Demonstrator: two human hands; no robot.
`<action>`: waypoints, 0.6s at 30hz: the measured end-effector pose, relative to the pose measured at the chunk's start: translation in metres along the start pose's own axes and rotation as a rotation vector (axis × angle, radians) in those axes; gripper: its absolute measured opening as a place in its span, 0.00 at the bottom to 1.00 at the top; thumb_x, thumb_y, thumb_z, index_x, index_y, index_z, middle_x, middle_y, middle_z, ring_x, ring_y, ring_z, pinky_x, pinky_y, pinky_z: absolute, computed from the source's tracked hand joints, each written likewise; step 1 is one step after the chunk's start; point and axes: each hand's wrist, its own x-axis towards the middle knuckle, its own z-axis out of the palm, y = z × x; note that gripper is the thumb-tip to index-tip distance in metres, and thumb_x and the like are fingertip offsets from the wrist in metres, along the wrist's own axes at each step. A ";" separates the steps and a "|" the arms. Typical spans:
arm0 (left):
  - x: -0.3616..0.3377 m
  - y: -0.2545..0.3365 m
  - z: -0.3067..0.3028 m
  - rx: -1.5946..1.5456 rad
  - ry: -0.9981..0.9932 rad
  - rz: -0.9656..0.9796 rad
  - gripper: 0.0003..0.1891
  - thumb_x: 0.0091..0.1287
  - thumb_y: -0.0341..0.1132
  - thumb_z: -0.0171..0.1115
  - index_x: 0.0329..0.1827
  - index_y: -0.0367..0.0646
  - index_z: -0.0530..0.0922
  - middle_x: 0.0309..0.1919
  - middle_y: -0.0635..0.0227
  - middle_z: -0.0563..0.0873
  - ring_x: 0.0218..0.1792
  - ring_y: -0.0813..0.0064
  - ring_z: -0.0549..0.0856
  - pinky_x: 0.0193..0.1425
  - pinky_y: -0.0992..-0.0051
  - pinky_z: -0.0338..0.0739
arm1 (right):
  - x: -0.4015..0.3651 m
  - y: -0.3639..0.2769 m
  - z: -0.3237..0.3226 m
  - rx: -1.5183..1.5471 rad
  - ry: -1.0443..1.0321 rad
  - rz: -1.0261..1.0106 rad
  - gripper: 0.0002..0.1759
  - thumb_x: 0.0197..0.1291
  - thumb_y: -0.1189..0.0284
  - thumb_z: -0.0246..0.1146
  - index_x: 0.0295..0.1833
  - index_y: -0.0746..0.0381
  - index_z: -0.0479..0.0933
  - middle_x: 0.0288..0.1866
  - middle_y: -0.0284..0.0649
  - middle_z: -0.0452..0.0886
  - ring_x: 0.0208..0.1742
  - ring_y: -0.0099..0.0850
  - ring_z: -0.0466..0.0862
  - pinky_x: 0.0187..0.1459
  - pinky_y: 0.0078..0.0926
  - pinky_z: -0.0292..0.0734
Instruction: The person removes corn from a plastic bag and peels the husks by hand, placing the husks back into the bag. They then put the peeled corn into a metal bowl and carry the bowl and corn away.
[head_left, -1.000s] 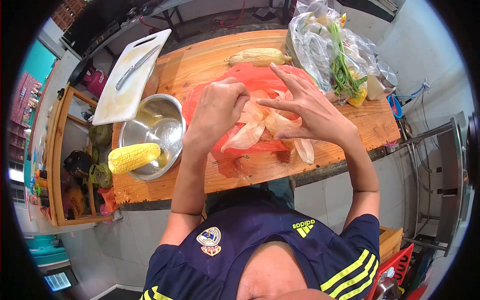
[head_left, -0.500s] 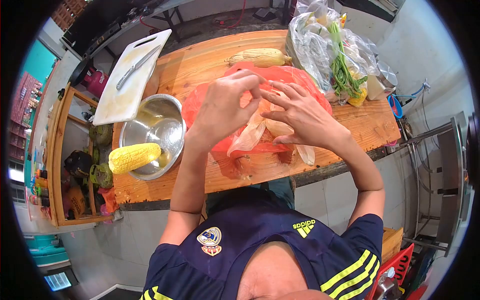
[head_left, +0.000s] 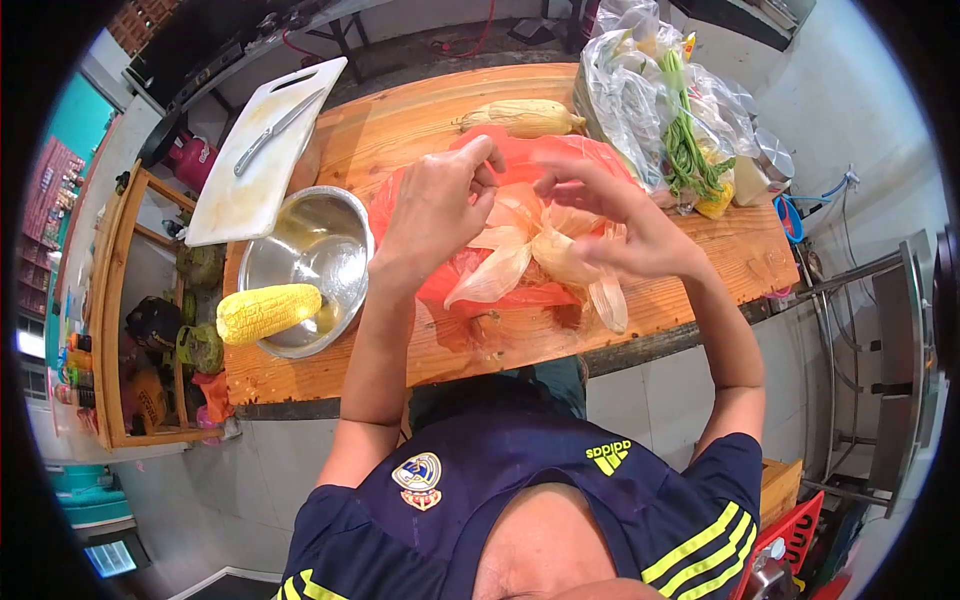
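Note:
My left hand (head_left: 440, 205) is raised over the red plastic bag (head_left: 400, 200), its fingers curled into a pinch. Whatever is between its fingertips, if anything, is too small to tell. My right hand (head_left: 630, 220) hovers over the right side of the bag, fingers apart and slightly blurred, with nothing visible in it. Pale corn husks (head_left: 500, 275) lie spread open on the bag between and below my hands. To the left, a peeled yellow ear of corn (head_left: 268, 314) rests across the rim of a metal bowl (head_left: 345, 215).
An ear of corn in its husk (head_left: 520, 117) lies behind the bag. Clear plastic bags (head_left: 615, 95) with green vegetables (head_left: 688, 150) stand at the back right. A knife (head_left: 275, 133) lies on a white cutting board (head_left: 225, 205) beyond the bowl, on the wooden table (head_left: 440, 355).
My right hand has drawn back to the right, away from my left hand. My left hand has shifted slightly left, and more of the husks now show.

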 end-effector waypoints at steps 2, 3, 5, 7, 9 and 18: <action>-0.001 0.007 -0.001 -0.102 -0.022 -0.091 0.08 0.55 0.24 0.65 0.38 0.37 0.80 0.27 0.61 0.86 0.31 0.69 0.87 0.40 0.72 0.81 | 0.001 0.004 -0.004 0.356 0.053 0.115 0.44 0.67 0.43 0.50 0.79 0.55 0.47 0.69 0.52 0.66 0.67 0.45 0.73 0.67 0.42 0.70; -0.001 0.006 0.000 -0.079 -0.011 -0.085 0.08 0.55 0.24 0.65 0.38 0.38 0.80 0.27 0.61 0.86 0.31 0.68 0.87 0.40 0.71 0.80 | 0.005 0.002 -0.007 0.501 0.067 0.146 0.45 0.68 0.39 0.44 0.79 0.55 0.44 0.69 0.53 0.66 0.67 0.46 0.74 0.66 0.42 0.71; -0.001 0.002 0.003 -0.032 0.012 -0.076 0.08 0.56 0.24 0.64 0.38 0.38 0.80 0.27 0.61 0.86 0.31 0.67 0.87 0.40 0.70 0.80 | 0.011 -0.004 -0.008 0.634 0.108 0.217 0.50 0.64 0.31 0.27 0.80 0.55 0.42 0.72 0.54 0.63 0.66 0.48 0.75 0.64 0.45 0.73; -0.003 -0.003 0.003 0.130 0.038 -0.065 0.08 0.56 0.25 0.64 0.39 0.39 0.81 0.27 0.61 0.86 0.30 0.67 0.87 0.39 0.70 0.80 | 0.011 0.002 -0.011 0.787 0.087 0.147 0.50 0.64 0.30 0.28 0.80 0.55 0.42 0.74 0.55 0.59 0.67 0.50 0.73 0.63 0.47 0.74; -0.004 -0.009 0.004 0.275 0.046 -0.055 0.08 0.56 0.25 0.64 0.39 0.40 0.82 0.28 0.61 0.86 0.30 0.67 0.87 0.38 0.69 0.80 | 0.011 0.005 -0.014 0.879 0.103 0.118 0.51 0.62 0.29 0.28 0.80 0.54 0.42 0.75 0.55 0.57 0.68 0.51 0.72 0.62 0.46 0.75; -0.002 -0.007 0.019 0.007 0.083 -0.007 0.08 0.61 0.33 0.67 0.38 0.39 0.86 0.27 0.62 0.87 0.29 0.71 0.87 0.34 0.71 0.79 | 0.014 0.009 -0.009 0.800 0.075 0.153 0.56 0.55 0.22 0.25 0.81 0.47 0.37 0.81 0.46 0.45 0.74 0.51 0.63 0.66 0.50 0.69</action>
